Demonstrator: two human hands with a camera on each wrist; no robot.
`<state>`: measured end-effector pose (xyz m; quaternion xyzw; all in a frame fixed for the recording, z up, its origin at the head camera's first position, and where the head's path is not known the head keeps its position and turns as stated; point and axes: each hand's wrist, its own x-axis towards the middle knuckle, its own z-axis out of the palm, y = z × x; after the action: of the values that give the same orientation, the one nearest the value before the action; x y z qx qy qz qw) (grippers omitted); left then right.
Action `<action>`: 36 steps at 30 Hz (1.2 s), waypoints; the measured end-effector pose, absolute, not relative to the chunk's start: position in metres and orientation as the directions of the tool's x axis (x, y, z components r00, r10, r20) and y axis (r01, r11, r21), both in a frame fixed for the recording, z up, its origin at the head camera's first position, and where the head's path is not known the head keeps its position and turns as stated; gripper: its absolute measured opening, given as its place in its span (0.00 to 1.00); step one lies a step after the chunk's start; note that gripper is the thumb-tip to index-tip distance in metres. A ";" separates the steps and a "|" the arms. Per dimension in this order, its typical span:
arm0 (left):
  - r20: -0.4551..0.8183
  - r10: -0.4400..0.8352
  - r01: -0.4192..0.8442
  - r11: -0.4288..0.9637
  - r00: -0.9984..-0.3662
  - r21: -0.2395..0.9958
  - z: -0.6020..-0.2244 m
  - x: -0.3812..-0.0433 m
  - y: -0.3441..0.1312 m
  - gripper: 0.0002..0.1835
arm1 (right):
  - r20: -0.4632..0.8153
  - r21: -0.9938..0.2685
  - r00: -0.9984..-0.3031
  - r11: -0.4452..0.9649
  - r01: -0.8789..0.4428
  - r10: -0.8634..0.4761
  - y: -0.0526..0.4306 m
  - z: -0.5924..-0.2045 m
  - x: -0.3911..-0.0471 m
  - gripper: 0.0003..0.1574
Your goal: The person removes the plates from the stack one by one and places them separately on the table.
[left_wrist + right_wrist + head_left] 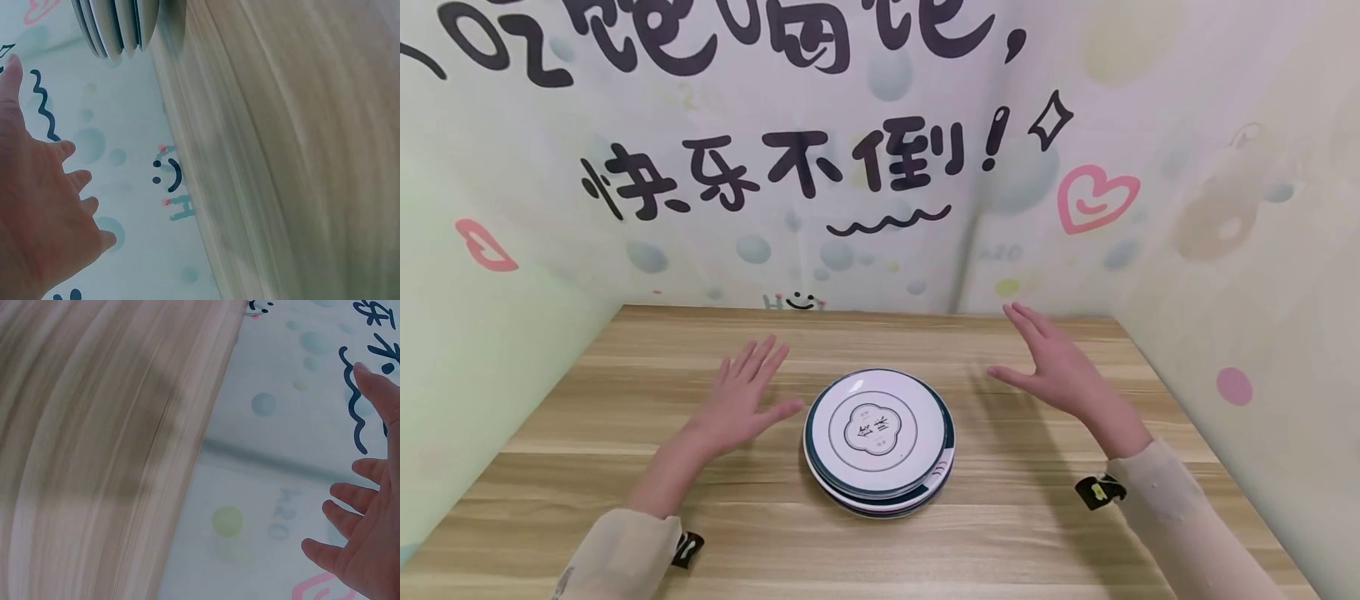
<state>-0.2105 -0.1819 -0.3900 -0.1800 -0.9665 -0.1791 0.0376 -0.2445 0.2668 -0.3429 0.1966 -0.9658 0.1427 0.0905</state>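
Note:
A stack of several round plates [876, 437] sits in the middle of the wooden table, white with dark green rims and a printed emblem on the top one. To its left, my left hand [736, 408] is held with fingers spread and the thumb pointing toward the stack's edge; it holds nothing. Off to the right of the plates, my right hand [1060, 367] is raised above the table, fingers straight and thumb apart, also holding nothing. The left wrist view catches the plates' edges [128, 25] at its top. No plates show in the right wrist view.
The wood-grain table [760, 542] runs back to a white printed backdrop [880, 258] with black lettering and hearts. Pale walls stand on the left [482, 358] and right [1247, 300]. Both sleeved wrists carry black straps [1099, 492].

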 end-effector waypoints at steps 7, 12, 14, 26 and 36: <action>0.128 0.374 0.392 0.824 -0.919 0.408 -0.395 -0.206 -0.176 0.52 | 0.179 -0.266 -0.920 0.884 -0.385 -0.348 0.260 -0.346 -0.241 0.60; 0.094 0.401 0.391 0.771 -0.911 0.503 -0.398 -0.203 -0.171 0.57 | 0.149 -0.298 -0.921 0.872 -0.388 -0.359 0.254 -0.348 -0.237 0.59; 0.081 0.413 0.391 0.753 -0.907 0.530 -0.399 -0.202 -0.169 0.59 | 0.141 -0.315 -0.922 0.866 -0.387 -0.361 0.251 -0.348 -0.236 0.59; 0.008 0.507 0.374 0.625 -0.862 0.685 -0.411 -0.195 -0.162 0.68 | 0.114 -0.369 -0.906 0.830 -0.419 -0.407 0.232 -0.352 -0.227 0.55; -0.016 0.542 0.375 0.602 -0.840 0.705 -0.415 -0.193 -0.160 0.65 | 0.092 -0.414 -0.887 0.792 -0.448 -0.453 0.214 -0.354 -0.216 0.46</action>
<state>-0.1931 -0.1596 -0.4154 -0.2583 -0.8874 -0.3640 -0.1151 -0.2159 0.2137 -0.3541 0.2380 -0.9466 0.2173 -0.0058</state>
